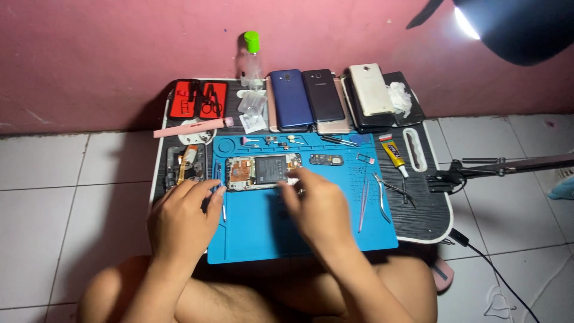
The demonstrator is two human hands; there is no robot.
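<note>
An opened phone (263, 171) with its battery and circuit board exposed lies on a blue work mat (263, 239). My left hand (182, 218) rests on the mat's left edge, fingers curled, its fingertips close to a thin tool (222, 206) lying beside the phone's left end. My right hand (314, 203) hovers over the phone's lower right corner, with the fingers bent down toward it. Whether either hand pinches something small is hidden by the fingers.
Several phones (311, 98) lie stacked at the table's back. A red tool case (200, 98), a clear bottle with a green cap (252, 57), a glue tube (393, 154), tweezers (363, 200) and pliers (385, 197) surround the mat. A lamp (508, 24) and its arm (508, 167) stand at right.
</note>
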